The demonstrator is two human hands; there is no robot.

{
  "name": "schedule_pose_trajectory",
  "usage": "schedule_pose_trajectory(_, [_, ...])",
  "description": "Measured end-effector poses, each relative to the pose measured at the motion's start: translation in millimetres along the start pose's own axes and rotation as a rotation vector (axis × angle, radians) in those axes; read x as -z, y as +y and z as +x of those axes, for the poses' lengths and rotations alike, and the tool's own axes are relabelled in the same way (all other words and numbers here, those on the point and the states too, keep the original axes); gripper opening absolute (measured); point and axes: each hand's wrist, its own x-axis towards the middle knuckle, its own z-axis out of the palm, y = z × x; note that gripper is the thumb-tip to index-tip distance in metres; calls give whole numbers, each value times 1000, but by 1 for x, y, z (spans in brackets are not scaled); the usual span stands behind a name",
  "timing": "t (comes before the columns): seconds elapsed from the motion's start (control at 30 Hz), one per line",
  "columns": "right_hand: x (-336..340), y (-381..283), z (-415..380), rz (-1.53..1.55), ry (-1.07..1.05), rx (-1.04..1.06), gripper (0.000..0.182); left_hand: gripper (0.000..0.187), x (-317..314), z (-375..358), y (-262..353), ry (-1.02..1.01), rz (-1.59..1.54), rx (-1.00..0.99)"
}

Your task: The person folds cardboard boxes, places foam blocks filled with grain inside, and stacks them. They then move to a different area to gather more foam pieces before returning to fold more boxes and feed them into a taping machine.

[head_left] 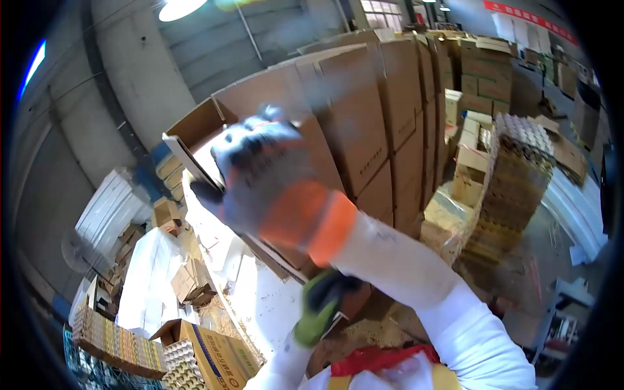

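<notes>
Warehouse stacks behind, right hand (260, 172) grips the open carton (214, 123); left hand's (322, 302) grip unclear.

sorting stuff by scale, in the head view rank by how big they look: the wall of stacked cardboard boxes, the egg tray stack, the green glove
1. wall of stacked cardboard boxes
2. egg tray stack
3. green glove, though it sits nearest the camera

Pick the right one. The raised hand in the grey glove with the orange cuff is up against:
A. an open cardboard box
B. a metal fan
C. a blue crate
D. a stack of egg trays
A: the right hand reaches the open cardboard box, its flap beside the blurred fingers.
</notes>
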Motion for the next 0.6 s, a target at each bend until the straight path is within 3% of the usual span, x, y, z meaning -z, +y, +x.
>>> schedule_pose_trajectory(0.03, [-15, -2, 2, 28, 129, 37, 34, 31, -14, 7, -14, 30, -121, 86])
schedule_pose_trajectory(0.07, [-24, 2, -1, 38, 253, 72, 33, 38, -7, 19, -27, -45, 104, 178])
schedule_pose_trajectory(0.1, [-20, 8, -5, 21, 261, 74, 31, 35, 3, 24, -58, -117, 284, 134])
schedule_pose_trajectory(0.13, [-5, 13, -11, -223, 465, 59, 36, 33, 24, 24, -97, -169, 548, -18])
schedule_pose_trajectory(0.17, [25, 19, -16, -122, 297, 23, 34, 31, 41, 26, -132, -178, 787, -204])
schedule_pose_trajectory(0.2, [50, 28, -22, -202, 337, 84, 27, 31, 46, 34, -147, -155, 866, -329])
schedule_pose_trajectory(0.27, [110, 93, -76, -238, 395, 505, 22, 39, 27, 32, -150, -130, 245, -289])
schedule_pose_trajectory(0.3, [144, 92, -113, -160, 384, 472, 25, 46, 19, 31, -130, -87, -31, -228])
schedule_pose_trajectory(0.33, [180, 87, -148, -83, 376, 440, 29, 48, 22, 39, -119, -73, 105, -257])
schedule_pose_trajectory(0.4, [263, 49, -185, 183, 369, -76, 33, 54, 25, 40, -108, -127, 683, -464])
schedule_pose_trajectory(0.43, [291, 37, -204, 273, 314, -281, 36, 56, 17, 40, -109, -169, 828, -557])
schedule_pose_trajectory(0.5, [330, 24, -261, 391, 159, -659, 45, 54, -27, 39, -117, -209, 774, -647])
schedule_pose_trajectory(0.57, [338, 35, -333, 406, -10, -936, 51, 49, -42, 46, -187, -590, 928, -990])
schedule_pose_trajectory(0.6, [330, 41, -359, 338, -59, -1016, 52, 51, -57, 43, -219, -742, 925, -1022])
